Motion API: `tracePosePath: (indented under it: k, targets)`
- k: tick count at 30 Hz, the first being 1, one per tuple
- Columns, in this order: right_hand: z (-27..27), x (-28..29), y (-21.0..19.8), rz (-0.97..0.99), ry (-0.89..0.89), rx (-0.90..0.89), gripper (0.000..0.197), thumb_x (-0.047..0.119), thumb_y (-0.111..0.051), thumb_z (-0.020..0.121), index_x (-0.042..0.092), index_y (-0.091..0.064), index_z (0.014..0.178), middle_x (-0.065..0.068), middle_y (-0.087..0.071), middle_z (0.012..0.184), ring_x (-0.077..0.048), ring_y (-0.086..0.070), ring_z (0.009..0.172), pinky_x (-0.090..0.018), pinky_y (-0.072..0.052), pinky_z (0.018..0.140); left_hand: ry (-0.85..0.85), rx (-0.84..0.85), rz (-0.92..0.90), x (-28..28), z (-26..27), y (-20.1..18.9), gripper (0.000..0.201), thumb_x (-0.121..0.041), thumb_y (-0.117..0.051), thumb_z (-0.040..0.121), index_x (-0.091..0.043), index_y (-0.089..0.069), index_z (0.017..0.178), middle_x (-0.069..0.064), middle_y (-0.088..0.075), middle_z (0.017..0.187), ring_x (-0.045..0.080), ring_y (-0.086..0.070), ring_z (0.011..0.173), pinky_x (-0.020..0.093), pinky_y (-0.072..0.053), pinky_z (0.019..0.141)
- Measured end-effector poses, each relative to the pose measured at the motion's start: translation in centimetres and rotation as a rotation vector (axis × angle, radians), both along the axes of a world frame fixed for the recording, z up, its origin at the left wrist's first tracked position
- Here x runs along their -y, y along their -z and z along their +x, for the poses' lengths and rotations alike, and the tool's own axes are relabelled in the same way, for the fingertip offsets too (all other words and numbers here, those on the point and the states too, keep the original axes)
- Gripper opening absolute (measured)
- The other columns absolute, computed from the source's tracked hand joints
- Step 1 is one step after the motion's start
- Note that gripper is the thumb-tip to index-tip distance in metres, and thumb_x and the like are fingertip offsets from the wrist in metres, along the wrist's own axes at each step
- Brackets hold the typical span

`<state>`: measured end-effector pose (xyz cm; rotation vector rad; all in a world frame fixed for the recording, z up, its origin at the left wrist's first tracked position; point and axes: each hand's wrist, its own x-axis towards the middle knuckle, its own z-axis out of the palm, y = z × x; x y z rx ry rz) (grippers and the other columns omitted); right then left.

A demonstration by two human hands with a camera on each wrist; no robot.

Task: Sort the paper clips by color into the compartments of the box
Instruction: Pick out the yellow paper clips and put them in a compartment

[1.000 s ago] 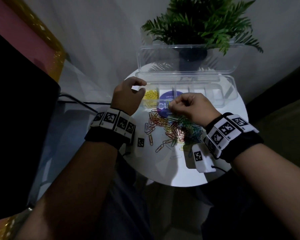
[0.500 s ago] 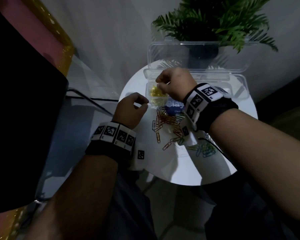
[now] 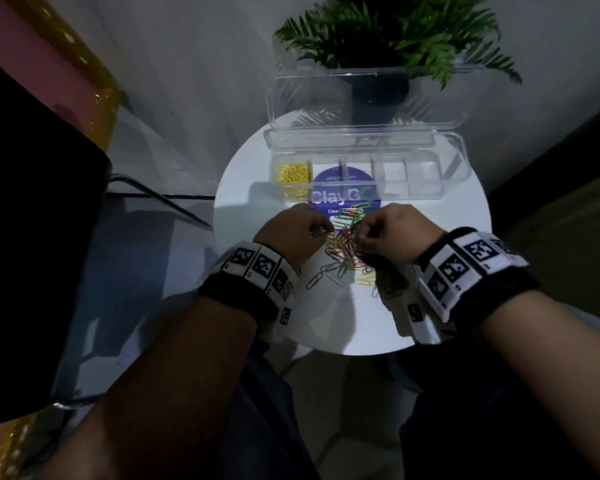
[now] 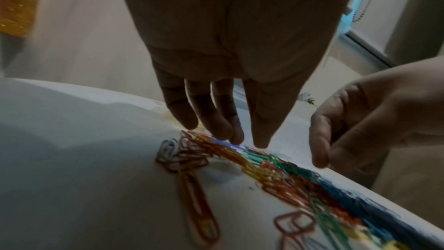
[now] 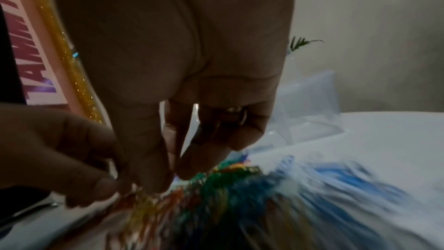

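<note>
Now we bring our left hand and right hand, fingers curled, whether pinching anything we cannot tell, to the mixed paper clips, the box at twelve o'clock, where tangled clips could drag wrong colors along.

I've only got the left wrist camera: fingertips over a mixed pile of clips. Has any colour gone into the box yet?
Observer: Yes. In the head view, yellow clips fill the leftmost compartment of the clear box.
Operator: Anything in the other compartments?
Observer: I see no clips there; only a purple sticker on the table shows through the box.
Operator: Is the lid in the way?
Observer: No, the lid stands open behind the box, in front of a potted plant.
</note>
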<state>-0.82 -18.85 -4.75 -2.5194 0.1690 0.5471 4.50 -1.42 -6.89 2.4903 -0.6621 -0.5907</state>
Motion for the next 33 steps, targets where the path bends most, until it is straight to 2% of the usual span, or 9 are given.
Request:
tracePosePath:
  k: [4, 9, 12, 16, 19, 23, 29, 31, 33]
  targets:
    - [-1.7, 0.6, 0.8, -0.034, -0.016, -0.075, 0.009, 0.017, -0.069, 0.076, 0.016, -0.070, 0.085, -0.003, -0.064, 0.087, -0.023, -0.062, 0.093, -0.024, -0.043, 0.074, 0.077, -0.021, 0.096, 1.1, -0.2, 0.7, 0.027, -0.018, -0.060, 0.084, -0.025, -0.068, 0.108, 0.004, -0.057, 0.116, 0.021, -0.055, 0.108, 0.034, -0.044, 0.098]
    - [-1.8, 1.1, 1.3, -0.063, 0.002, 0.010, 0.028, 0.022, -0.070, 0.078, 0.017, -0.067, 0.105, -0.011, -0.060, 0.104, -0.027, -0.058, 0.098, -0.029, -0.043, 0.081, 0.055, 0.030, 0.162, 1.4, 0.0, 0.7, 0.016, -0.016, -0.063, 0.082, -0.018, -0.067, 0.098, 0.004, -0.057, 0.112, 0.022, -0.055, 0.104, 0.033, -0.046, 0.093]
    - [-2.0, 1.3, 1.2, -0.027, 0.015, 0.080, 0.019, 0.018, -0.070, 0.076, 0.016, -0.070, 0.095, -0.010, -0.056, 0.098, -0.027, -0.057, 0.093, -0.032, -0.045, 0.080, 0.008, 0.028, 0.179, 1.2, 0.0, 0.7, 0.010, -0.016, -0.064, 0.081, -0.017, -0.066, 0.091, 0.006, -0.058, 0.110, 0.023, -0.056, 0.102, 0.033, -0.046, 0.091]
    - [-2.9, 1.0, 1.4, -0.029, -0.052, -0.055, 0.006, 0.026, -0.074, 0.071, 0.026, -0.070, 0.076, 0.004, -0.062, 0.081, -0.019, -0.064, 0.084, -0.030, -0.051, 0.077, -0.033, 0.004, 0.178, 0.8, 0.2, 0.7, 0.009, -0.015, -0.064, 0.082, -0.012, -0.066, 0.090, 0.009, -0.057, 0.107, 0.023, -0.056, 0.099, 0.029, -0.043, 0.086]
    - [-3.4, 0.5, 1.7, -0.061, -0.088, -0.083, 0.022, 0.040, -0.077, 0.066, 0.025, -0.069, 0.079, 0.006, -0.061, 0.081, -0.020, -0.064, 0.083, -0.030, -0.051, 0.075, -0.080, -0.027, 0.136, 0.3, 0.3, 0.4, 0.008, -0.016, -0.063, 0.083, -0.013, -0.064, 0.090, 0.008, -0.062, 0.102, 0.022, -0.058, 0.095, 0.028, -0.043, 0.081]
    - [-3.6, 0.2, 1.7, -0.157, -0.162, -0.009, 0.023, 0.035, -0.073, 0.071, 0.021, -0.069, 0.089, -0.002, -0.056, 0.101, -0.023, -0.058, 0.094, -0.034, -0.048, 0.082, -0.130, -0.023, 0.044, -0.2, 0.3, 0.2, 0.008, -0.016, -0.061, 0.083, -0.013, -0.062, 0.091, 0.006, -0.066, 0.096, 0.021, -0.059, 0.089, 0.028, -0.044, 0.081]
    - [-3.5, 0.0, 2.1, -0.109, -0.157, -0.002, 0.014, 0.026, -0.063, 0.076, 0.015, -0.069, 0.083, -0.008, -0.061, 0.093, -0.028, -0.060, 0.086, -0.034, -0.049, 0.075, -0.215, -0.091, -0.020, -0.3, 0.0, 0.5, 0.014, -0.013, -0.062, 0.083, -0.016, -0.058, 0.096, -0.003, -0.060, 0.084, 0.015, -0.055, 0.079, 0.020, -0.038, 0.073]
    - [-3.5, 0.0, 2.4, -0.108, -0.183, 0.054, 0.014, 0.024, -0.059, 0.080, 0.012, -0.067, 0.081, -0.008, -0.060, 0.092, -0.028, -0.058, 0.083, -0.031, -0.044, 0.070, -0.241, -0.119, -0.052, -0.4, -0.1, 0.4, 0.018, -0.011, -0.063, 0.082, -0.016, -0.058, 0.099, -0.003, -0.061, 0.085, 0.014, -0.056, 0.080, 0.018, -0.037, 0.073]
    - [-3.4, 0.2, 2.6, -0.076, -0.161, 0.083, 0.015, 0.022, -0.057, 0.082, 0.010, -0.066, 0.079, -0.010, -0.061, 0.089, -0.029, -0.059, 0.081, -0.032, -0.045, 0.070, -0.252, -0.144, -0.086, -0.5, 0.1, 0.2, 0.021, -0.009, -0.063, 0.082, -0.016, -0.064, 0.102, -0.003, -0.063, 0.087, 0.013, -0.058, 0.085, 0.018, -0.039, 0.077]
